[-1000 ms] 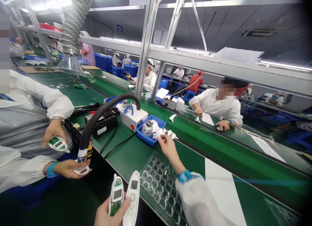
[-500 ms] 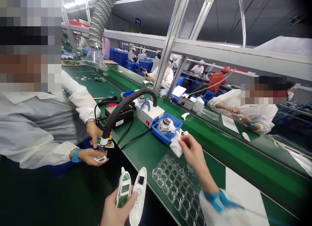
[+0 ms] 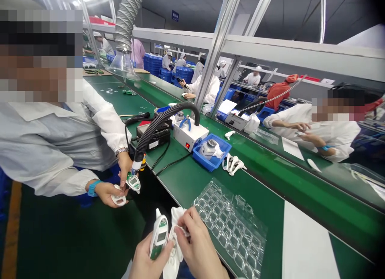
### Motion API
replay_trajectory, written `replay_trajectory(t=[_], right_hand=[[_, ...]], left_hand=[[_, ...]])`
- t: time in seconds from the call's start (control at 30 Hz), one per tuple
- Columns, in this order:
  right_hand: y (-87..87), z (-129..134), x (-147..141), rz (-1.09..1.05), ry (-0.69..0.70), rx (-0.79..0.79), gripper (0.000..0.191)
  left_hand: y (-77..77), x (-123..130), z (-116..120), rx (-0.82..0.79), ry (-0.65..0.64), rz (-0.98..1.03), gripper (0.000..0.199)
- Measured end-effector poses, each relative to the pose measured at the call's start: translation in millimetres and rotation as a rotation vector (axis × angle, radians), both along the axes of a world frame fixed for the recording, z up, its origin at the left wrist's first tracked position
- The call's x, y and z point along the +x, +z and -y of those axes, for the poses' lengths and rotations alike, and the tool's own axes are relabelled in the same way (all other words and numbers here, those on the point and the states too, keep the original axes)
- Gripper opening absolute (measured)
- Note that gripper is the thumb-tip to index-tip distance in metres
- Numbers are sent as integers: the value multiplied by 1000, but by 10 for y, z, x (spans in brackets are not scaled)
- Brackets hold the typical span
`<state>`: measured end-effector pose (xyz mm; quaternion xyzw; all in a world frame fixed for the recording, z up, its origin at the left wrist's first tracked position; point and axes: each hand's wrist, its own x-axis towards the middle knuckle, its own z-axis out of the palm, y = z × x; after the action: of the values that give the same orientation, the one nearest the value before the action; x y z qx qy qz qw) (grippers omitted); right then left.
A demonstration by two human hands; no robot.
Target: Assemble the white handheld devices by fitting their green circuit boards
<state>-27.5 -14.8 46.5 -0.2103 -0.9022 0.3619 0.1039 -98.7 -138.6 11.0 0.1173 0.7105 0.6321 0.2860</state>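
My left hand (image 3: 143, 255) is closed around an opened white ear thermometer (image 3: 159, 235), whose green circuit board and small grey display show. The same hand also holds a long white shell half (image 3: 171, 267) beside it, with its upper part covered. Between the bent fingers of my right hand (image 3: 200, 245) is a crumpled white wipe (image 3: 178, 215), which lies over the shell half's upper part. Whether the wipe presses on the shell's inner face is hard to make out.
A clear plastic blister tray (image 3: 230, 231) lies right of my hands. Beyond it are several white thermometer pieces (image 3: 233, 165) and a blue bin (image 3: 207, 162) holding a bottle (image 3: 210, 147). At left, a co-worker's hands (image 3: 110, 193) hold thermometer parts under a black hose (image 3: 150, 128).
My right hand has come from beside the blue bin down and left to my left hand, bringing the wipe over the shell half. The view has shifted slightly.
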Motion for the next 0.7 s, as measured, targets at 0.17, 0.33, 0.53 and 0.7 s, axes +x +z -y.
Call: replay_trajectory(t=[0.17, 0.33, 0.53, 0.7], right_hand=[[-91, -20, 52, -29, 17, 258, 17], [-191, -19, 106, -156, -13, 415, 22], [11, -195, 251, -501, -275, 156, 8], [42, -363, 378, -530, -699, -439, 21]], left_hand=[[7, 19, -15, -2, -64, -52, 33], [63, 39, -50, -11, -103, -125, 29], [116, 59, -47, -7, -53, -76, 32], [250, 48, -23, -16, -15, -13, 31]])
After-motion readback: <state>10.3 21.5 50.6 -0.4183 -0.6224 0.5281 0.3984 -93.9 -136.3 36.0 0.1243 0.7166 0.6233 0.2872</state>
